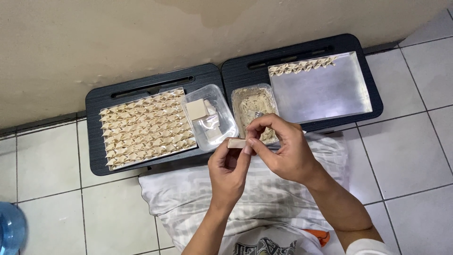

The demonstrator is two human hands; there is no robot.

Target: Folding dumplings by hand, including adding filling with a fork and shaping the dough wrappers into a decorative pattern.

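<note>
I see both hands together at centre frame, the left hand (230, 169) and right hand (281, 150) pinching one folded dumpling wrapper (237, 143) between their fingertips; just above it sits the tub of filling (255, 109); upper right, a metal tray (325, 92) holds one row of folded pieces; left, a full tray (146, 126) beside a wrapper container (208, 117).

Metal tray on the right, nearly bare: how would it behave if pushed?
The metal tray probably slides easily: it looks thin and carries only one row of folded dumplings. The loose dumplings may shift. It likely won't tip, being flat and shallow.
</note>
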